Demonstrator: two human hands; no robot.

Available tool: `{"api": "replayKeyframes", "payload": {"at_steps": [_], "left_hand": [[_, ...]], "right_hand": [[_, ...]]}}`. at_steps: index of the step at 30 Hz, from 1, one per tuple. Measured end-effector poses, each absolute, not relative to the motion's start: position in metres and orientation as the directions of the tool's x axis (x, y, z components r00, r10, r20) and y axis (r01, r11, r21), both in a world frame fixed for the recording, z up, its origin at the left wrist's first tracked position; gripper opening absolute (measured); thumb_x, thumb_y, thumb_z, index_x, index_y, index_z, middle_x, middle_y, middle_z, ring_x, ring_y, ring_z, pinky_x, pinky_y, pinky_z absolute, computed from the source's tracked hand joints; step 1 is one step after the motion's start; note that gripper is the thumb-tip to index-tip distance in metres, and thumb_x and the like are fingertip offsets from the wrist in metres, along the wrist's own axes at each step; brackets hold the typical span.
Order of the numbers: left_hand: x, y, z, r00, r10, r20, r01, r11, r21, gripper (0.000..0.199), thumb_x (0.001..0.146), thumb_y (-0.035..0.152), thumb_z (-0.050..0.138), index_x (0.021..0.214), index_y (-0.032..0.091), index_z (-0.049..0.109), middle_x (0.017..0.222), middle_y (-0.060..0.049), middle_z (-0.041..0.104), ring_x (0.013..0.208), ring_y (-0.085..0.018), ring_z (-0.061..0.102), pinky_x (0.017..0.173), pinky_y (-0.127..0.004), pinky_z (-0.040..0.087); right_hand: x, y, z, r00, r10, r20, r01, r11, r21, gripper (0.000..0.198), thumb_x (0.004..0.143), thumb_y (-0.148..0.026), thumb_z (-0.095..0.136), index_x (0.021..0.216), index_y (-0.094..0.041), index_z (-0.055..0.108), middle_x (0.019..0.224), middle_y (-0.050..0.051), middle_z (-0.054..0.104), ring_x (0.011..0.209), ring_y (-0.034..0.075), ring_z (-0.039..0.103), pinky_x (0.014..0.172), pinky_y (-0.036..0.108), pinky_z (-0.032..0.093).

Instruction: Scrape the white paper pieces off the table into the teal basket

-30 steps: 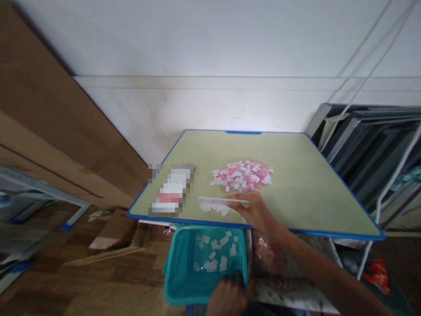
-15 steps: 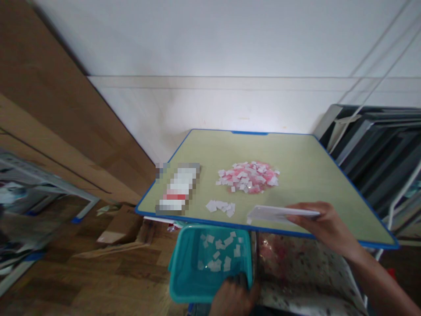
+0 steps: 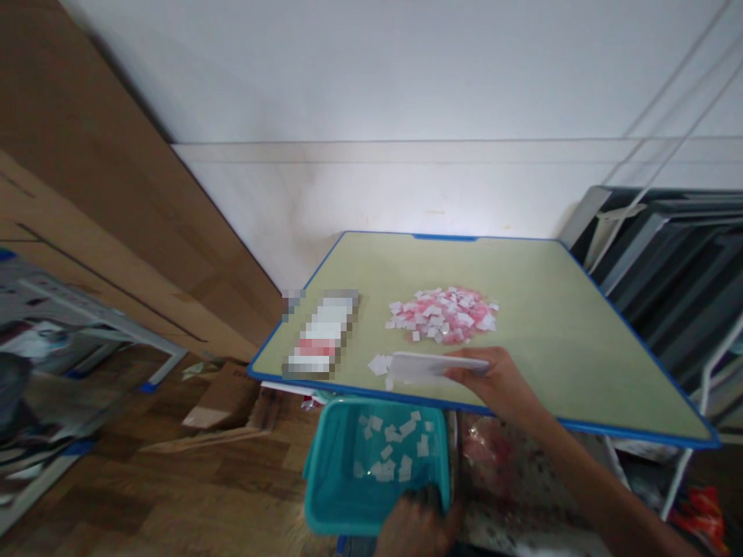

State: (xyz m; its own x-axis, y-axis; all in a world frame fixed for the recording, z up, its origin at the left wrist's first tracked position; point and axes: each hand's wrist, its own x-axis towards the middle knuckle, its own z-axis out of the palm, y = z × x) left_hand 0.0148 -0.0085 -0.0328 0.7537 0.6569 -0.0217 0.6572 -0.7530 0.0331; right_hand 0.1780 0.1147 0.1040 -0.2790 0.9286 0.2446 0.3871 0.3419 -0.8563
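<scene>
My right hand [image 3: 493,379] pinches one end of a thin white flat piece [image 3: 415,367], held on edge just above the table's front edge. What kind of piece it is, I cannot make out. A few small white squares [image 3: 379,364] show at its left end; others may be hidden behind it. Beyond lies a heap of small white and pink squares [image 3: 444,316]. Below the table edge is a teal plastic basin [image 3: 333,503] with several white squares [image 3: 383,469] on its bottom. My left hand [image 3: 415,524] is closed at the basin's near right corner, fingers over the rim.
The pale green table [image 3: 586,340] has a blue edge. A blurred-out flat object [image 3: 322,334] lies on its left side. Tall cardboard [image 3: 145,193] leans at the left, with a cardboard box [image 3: 224,394] on the floor. Dark panels [image 3: 673,247] stand at the right.
My right hand has slid the white piece left along the table's front edge, up to the few squares there. My left hand stays at the basin. The view has shifted slightly.
</scene>
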Motion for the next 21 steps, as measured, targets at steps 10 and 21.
{"api": "replayKeyframes", "payload": {"at_steps": [10,21], "left_hand": [[0.014,-0.005,-0.032,0.738,0.675,-0.015,0.674,-0.735,0.07,0.037,0.085,0.024,0.044,0.121,0.023,0.038,0.066,-0.003,0.056,0.052,-0.018,0.055,0.042,-0.024,0.037],[0.014,-0.006,-0.034,0.748,0.663,-0.026,0.663,-0.745,0.076,0.036,0.084,0.022,0.046,0.119,0.023,0.04,0.064,-0.002,0.057,0.05,-0.019,0.054,0.04,-0.025,0.036]], "right_hand": [[0.153,0.15,0.094,-0.171,0.941,0.292,0.402,0.337,-0.851,0.017,0.072,-0.026,0.056,0.075,-0.014,0.068,0.068,0.004,0.068,0.055,0.013,0.055,0.05,0.022,0.04],[0.131,0.133,0.097,-0.346,0.898,0.273,0.335,0.39,-0.858,0.019,0.075,-0.028,0.054,0.069,-0.015,0.066,0.058,-0.001,0.063,0.051,0.009,0.05,0.046,0.019,0.036]]}}
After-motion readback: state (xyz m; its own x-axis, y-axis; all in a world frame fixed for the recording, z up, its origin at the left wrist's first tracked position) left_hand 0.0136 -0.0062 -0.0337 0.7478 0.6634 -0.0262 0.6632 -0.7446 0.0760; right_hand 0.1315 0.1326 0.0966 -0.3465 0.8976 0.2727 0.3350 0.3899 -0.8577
